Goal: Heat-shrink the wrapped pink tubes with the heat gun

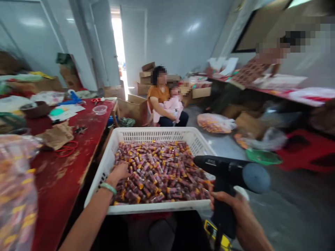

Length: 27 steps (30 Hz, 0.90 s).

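A white plastic basket holds a heap of small wrapped tubes with yellow ends. My left hand, a green bangle on its wrist, rests on the tubes at the basket's left side; its fingertips are blurred among them, so its grip is unclear. Around the handle of a black heat gun my right hand is closed, at the basket's right front corner. The gun's nozzle points left over the basket's right side.
Left of the basket runs a red table with a blue glue gun, cloth and bags. A seated person holding a child is behind the basket. At the right, another person leans over a table; bags and a green tray lie below.
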Each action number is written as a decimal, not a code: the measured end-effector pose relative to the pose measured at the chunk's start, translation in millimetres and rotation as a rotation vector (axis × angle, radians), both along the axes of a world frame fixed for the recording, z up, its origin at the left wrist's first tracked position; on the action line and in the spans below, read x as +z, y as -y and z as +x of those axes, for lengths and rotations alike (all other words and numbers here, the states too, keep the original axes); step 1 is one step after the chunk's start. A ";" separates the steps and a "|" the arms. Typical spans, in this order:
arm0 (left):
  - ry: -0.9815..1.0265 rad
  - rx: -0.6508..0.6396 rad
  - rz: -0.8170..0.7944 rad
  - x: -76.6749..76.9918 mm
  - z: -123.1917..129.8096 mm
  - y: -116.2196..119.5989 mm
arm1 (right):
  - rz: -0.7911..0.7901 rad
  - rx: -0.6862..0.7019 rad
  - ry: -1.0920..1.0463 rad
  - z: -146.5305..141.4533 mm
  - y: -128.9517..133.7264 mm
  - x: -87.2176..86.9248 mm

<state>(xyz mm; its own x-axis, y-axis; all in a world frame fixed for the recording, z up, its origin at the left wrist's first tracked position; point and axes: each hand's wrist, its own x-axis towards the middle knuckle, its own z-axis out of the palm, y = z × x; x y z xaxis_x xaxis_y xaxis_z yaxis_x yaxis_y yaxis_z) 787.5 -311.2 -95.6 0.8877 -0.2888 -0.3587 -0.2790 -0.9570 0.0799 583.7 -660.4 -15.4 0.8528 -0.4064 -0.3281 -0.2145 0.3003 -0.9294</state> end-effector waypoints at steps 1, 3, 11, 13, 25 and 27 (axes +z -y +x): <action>-0.006 -0.043 -0.020 -1.3 0.7 0.7 | 0.010 0.006 0.007 -8.5 0.0 3.5; -0.009 -0.127 -0.051 -2.4 -1.0 4.6 | 0.073 0.076 0.020 -20.5 -8.1 5.6; -0.030 -0.455 -0.182 -3.2 -24.9 28.5 | 0.187 0.109 0.056 -37.3 -20.7 -0.3; -0.062 -0.471 -0.144 -2.2 -27.4 30.3 | 0.096 0.020 0.029 -42.5 -12.2 2.3; -0.019 -0.504 -0.131 -4.8 -31.4 25.4 | 0.266 0.244 0.020 -51.3 -55.9 20.1; 0.021 -0.475 -0.156 -6.1 -31.1 21.9 | 0.114 0.141 0.065 -52.2 -50.5 21.7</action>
<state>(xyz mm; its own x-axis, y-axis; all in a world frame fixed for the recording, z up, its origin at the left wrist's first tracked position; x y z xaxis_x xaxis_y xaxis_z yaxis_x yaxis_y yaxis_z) 756.4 -333.1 -101.7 0.6518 -0.7115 -0.2623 -0.6842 -0.7010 0.2012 531.5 -609.8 6.3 0.9195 -0.2452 -0.3072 -0.2020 0.3754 -0.9046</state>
